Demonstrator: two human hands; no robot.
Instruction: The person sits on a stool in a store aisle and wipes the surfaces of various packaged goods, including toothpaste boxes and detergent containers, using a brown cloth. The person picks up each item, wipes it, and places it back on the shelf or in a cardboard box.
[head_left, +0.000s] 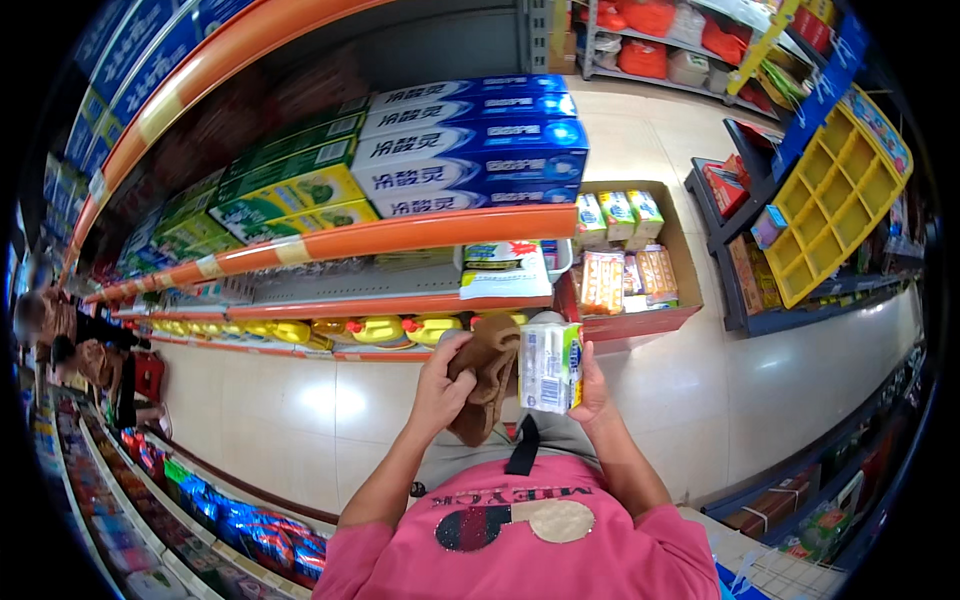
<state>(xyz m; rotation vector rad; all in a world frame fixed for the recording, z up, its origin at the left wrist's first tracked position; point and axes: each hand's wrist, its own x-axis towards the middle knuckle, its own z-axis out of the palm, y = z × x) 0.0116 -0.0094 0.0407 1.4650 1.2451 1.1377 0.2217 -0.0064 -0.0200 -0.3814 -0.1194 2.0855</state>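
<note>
My left hand (444, 386) grips a folded brown cloth (486, 375) in front of my body. Close to its right, my right hand (592, 386) holds a plastic-wrapped white and green pack (550, 367) by its right side; the pack bears writing and a printed code. Beyond both hands is an orange-edged shelf with stacked blue and white toothpaste boxes (472, 150) and green and yellow boxes (300, 187). On the level below lies a white and green packet (504, 268). An open cardboard box (686, 289) on the floor holds similar green and white packs (616, 214) and orange-patterned packs (602, 281).
Yellow bottles (379, 330) line the bottom shelf. A yellow compartment tray (836, 202) leans on a dark rack (720, 247) at the right. Blue and red bags (247, 525) fill the lower left shelving. Other people (97, 360) are at the far left, near a red basket (150, 375).
</note>
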